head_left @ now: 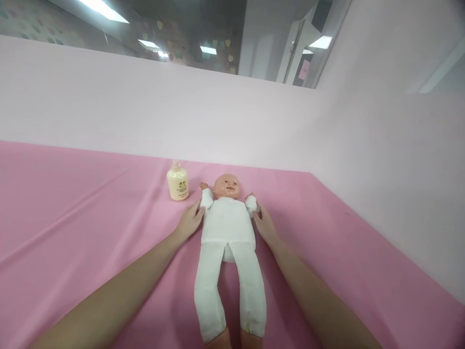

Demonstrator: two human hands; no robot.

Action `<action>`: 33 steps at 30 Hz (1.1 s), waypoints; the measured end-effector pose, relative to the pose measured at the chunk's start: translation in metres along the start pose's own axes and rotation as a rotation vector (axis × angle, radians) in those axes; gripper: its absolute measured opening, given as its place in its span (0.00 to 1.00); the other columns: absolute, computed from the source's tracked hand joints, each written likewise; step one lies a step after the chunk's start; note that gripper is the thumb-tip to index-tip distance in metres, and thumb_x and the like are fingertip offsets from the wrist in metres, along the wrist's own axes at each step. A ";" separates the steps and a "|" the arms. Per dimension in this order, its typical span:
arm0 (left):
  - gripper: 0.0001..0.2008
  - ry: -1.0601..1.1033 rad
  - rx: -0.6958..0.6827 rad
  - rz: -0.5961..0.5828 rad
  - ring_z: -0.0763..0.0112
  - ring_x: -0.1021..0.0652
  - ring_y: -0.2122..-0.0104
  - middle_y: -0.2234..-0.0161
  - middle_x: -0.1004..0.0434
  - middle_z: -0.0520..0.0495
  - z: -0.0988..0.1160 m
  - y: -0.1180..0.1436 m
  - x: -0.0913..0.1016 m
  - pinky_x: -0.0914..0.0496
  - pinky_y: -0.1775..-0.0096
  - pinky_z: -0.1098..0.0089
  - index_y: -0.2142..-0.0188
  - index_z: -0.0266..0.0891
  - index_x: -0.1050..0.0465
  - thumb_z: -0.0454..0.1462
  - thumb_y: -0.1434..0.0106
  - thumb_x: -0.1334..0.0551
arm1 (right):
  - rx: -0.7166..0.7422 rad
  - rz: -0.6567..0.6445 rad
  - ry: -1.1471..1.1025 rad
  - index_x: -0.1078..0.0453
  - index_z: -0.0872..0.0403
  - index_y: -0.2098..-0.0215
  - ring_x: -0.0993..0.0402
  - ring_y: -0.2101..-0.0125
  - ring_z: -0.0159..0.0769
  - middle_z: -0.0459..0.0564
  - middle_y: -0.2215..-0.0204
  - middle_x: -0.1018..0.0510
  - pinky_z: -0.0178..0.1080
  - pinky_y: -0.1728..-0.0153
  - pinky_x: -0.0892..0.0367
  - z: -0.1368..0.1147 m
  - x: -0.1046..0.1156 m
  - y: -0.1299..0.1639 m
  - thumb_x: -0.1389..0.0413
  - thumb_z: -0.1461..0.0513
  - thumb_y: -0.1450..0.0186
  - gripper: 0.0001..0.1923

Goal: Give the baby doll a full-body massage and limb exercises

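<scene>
A baby doll [228, 220] with a white cloth body lies on its back, its bald head toward the wall and its legs toward me. My left hand [190, 220] is closed around the doll's arm on the left side, thumb on top. On the other side, my right hand [265, 223] grips the doll's other arm near its wrist in the same way. Both doll arms are bent upward beside the head. The fingers under each arm are partly hidden. The doll's feet are cut off by the lower edge of the view.
A pale yellow pump bottle [178, 182] stands upright left of the doll's head. The pink cloth [90, 203] under everything has a few creases. A white wall [181, 111] rises behind and on the right, with a window or glass panel [203, 34] above.
</scene>
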State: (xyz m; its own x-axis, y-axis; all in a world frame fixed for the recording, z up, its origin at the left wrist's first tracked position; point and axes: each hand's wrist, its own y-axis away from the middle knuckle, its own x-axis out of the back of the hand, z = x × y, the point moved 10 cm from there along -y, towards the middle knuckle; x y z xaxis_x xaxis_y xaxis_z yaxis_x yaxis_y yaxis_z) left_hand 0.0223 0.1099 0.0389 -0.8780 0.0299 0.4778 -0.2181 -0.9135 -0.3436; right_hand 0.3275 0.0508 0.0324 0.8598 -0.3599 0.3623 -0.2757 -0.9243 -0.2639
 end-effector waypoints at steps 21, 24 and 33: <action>0.08 0.490 0.074 0.023 0.58 0.23 0.52 0.59 0.19 0.45 -0.001 0.001 0.001 0.31 0.47 0.55 0.67 0.40 0.29 0.32 0.49 0.41 | -0.084 -0.065 -0.521 0.31 0.49 0.68 0.22 0.62 0.44 0.48 0.64 0.19 0.49 0.55 0.29 0.022 -0.010 -0.009 0.40 0.61 0.50 0.10; 0.10 0.451 0.043 0.004 0.59 0.23 0.51 0.55 0.21 0.45 0.008 0.002 0.002 0.33 0.46 0.56 0.64 0.40 0.28 0.33 0.47 0.41 | -0.096 -0.066 -0.521 0.31 0.49 0.66 0.22 0.62 0.44 0.49 0.63 0.19 0.49 0.55 0.29 0.023 -0.009 -0.008 0.42 0.61 0.50 0.11; 0.18 0.232 0.029 0.058 0.60 0.28 0.46 0.48 0.26 0.44 0.009 0.005 0.007 0.35 0.45 0.59 0.50 0.42 0.32 0.42 0.39 0.41 | -0.004 -0.045 -0.447 0.31 0.49 0.52 0.26 0.51 0.44 0.52 0.50 0.23 0.49 0.48 0.32 0.005 -0.008 -0.005 0.43 0.56 0.41 0.19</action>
State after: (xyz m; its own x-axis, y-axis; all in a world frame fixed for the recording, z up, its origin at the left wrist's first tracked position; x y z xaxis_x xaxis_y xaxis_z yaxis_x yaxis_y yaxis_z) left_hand 0.0191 0.1022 0.0473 -0.9638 0.0661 0.2582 -0.1547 -0.9276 -0.3399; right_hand 0.3246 0.0591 0.0266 0.9719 -0.2302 -0.0490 -0.2350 -0.9384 -0.2533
